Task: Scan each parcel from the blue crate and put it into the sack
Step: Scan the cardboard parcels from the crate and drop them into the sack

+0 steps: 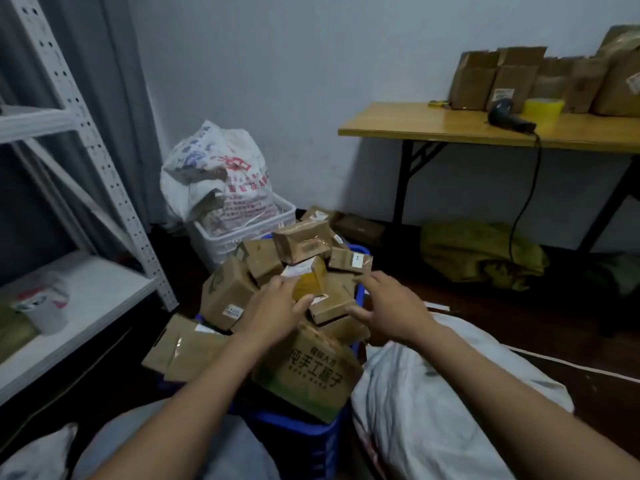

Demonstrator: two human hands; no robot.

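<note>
Our left hand [277,308] grips a yellow-taped cardboard parcel [310,280] atop the heaped blue plastic crate [298,429]; our right hand [391,306] hovers, fingers spread, at the crate's right edge, beside the white woven sack [433,393].

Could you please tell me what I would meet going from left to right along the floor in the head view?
Metal shelf → blue crate heaped with parcels → white sack.

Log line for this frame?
phase: pick | left hand: on small yellow-taped cardboard parcel, grip unclear | right hand: open, over blue plastic crate | black handheld scanner: on wooden table
</note>
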